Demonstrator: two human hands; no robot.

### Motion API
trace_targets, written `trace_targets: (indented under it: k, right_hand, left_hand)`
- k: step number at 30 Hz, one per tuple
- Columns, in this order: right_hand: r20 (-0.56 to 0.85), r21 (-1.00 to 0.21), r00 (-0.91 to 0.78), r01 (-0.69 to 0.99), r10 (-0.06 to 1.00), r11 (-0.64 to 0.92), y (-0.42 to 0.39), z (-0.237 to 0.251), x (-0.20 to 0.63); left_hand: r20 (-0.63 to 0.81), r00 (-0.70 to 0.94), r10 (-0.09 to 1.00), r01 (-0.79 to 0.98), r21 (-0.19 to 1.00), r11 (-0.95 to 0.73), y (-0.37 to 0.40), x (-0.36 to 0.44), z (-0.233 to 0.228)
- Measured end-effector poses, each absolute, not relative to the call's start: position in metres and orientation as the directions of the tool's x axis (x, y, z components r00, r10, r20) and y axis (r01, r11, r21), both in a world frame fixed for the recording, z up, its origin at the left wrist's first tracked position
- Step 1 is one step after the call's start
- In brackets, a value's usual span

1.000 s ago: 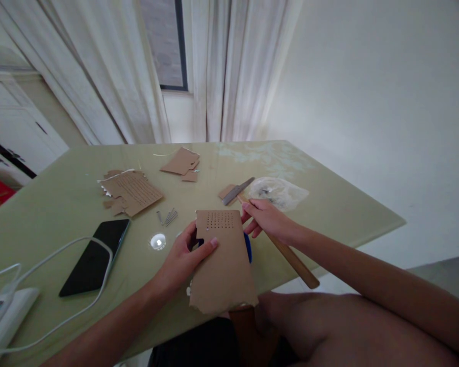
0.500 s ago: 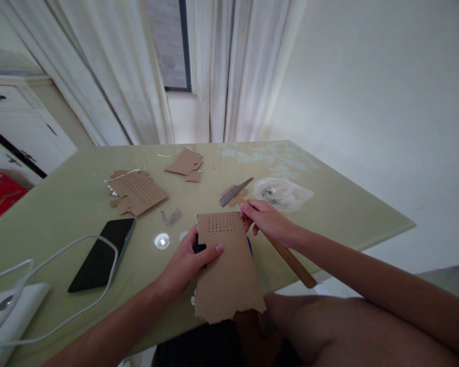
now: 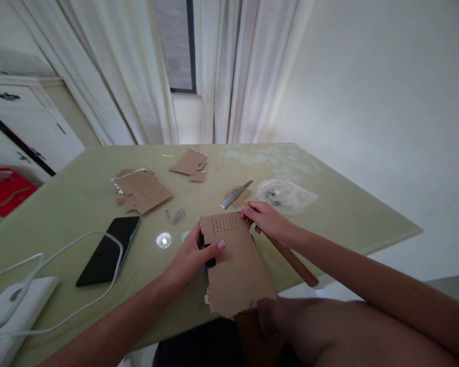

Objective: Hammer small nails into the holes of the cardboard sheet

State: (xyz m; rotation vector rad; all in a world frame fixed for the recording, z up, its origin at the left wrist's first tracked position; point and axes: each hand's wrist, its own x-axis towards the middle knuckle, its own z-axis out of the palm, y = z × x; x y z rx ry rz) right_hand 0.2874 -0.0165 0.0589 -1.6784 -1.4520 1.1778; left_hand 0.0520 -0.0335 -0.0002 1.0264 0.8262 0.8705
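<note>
My left hand grips the left edge of a brown cardboard piece, thumb on top and fingers hidden beneath. Rows of small holes run across its far end. A small nail head seems to show near the lowest row. Under the cardboard, dark blue edges of some object peek out on both sides. My right hand is closed around the wooden handle of a hammer, close to its metal head, and its fingertips are at the cardboard's far right corner. Several loose nails lie beyond my left hand.
A black phone lies at the left, crossed by a white cable from a power strip. Torn cardboard scraps and another pile lie farther back. A clear plastic bag with dark bits sits beyond my right hand.
The view has shifted slightly left, so the table's things appear a little farther right. The cardboard has turned slightly, its near end swinging right. Both hands keep their grips.
</note>
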Motion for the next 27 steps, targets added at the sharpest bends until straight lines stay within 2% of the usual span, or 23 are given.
trace_targets:
  k: [3,5,6,7,8,9,10,12,13,20,27]
  right_hand:
    - [-0.2,-0.876,0.011,0.445,0.98,-0.184,-0.018,0.062,0.29]
    - [-0.177,-0.871,0.031,0.46,0.984,-0.172,-0.018,0.064,0.293]
    - [-0.166,-0.871,0.045,0.462,0.985,-0.168,-0.018,0.066,0.294]
    - [-0.158,-0.873,0.055,0.459,0.986,-0.165,-0.018,0.067,0.295]
    - [-0.149,-0.876,0.061,0.454,0.987,-0.161,-0.019,0.069,0.296]
    - [-0.143,-0.881,0.062,0.447,0.988,-0.156,-0.019,0.07,0.297]
    - [-0.138,-0.886,0.059,0.439,0.989,-0.15,-0.019,0.071,0.298]
    - [-0.131,-0.891,0.045,0.432,0.99,-0.138,-0.02,0.072,0.299]
    - [-0.128,-0.892,0.039,0.432,0.991,-0.132,-0.021,0.072,0.3]
    - [-0.112,-0.881,0.007,0.462,0.994,-0.102,-0.024,0.068,0.306]
    - [-0.122,-0.869,-0.017,0.485,0.992,-0.099,-0.027,0.068,0.305]
  left_hand:
    - [-0.169,0.228,0.959,-0.186,0.959,0.213,-0.009,0.043,-0.006]
    - [-0.073,-0.029,0.997,-0.032,0.997,0.072,0.014,0.028,-0.009]
    - [0.03,-0.078,0.996,0.114,0.993,-0.021,0.025,0.02,-0.01]
    - [0.131,-0.074,0.989,0.308,0.946,-0.102,0.036,0.01,-0.011]
    - [0.21,-0.006,0.978,0.52,0.836,-0.176,0.045,0.001,-0.012]
    - [0.253,0.094,0.963,0.711,0.66,-0.243,0.052,-0.006,-0.013]
    - [0.268,0.162,0.95,0.816,0.505,-0.281,0.057,-0.013,-0.014]
    - [0.256,0.228,0.939,0.878,0.362,-0.312,0.062,-0.02,-0.017]
    - [0.25,0.238,0.938,0.885,0.341,-0.316,0.062,-0.021,-0.018]
    - [0.222,0.286,0.932,0.901,0.268,-0.34,0.064,-0.017,-0.025]
    - [0.236,0.33,0.914,0.879,0.277,-0.389,0.062,-0.012,-0.027]
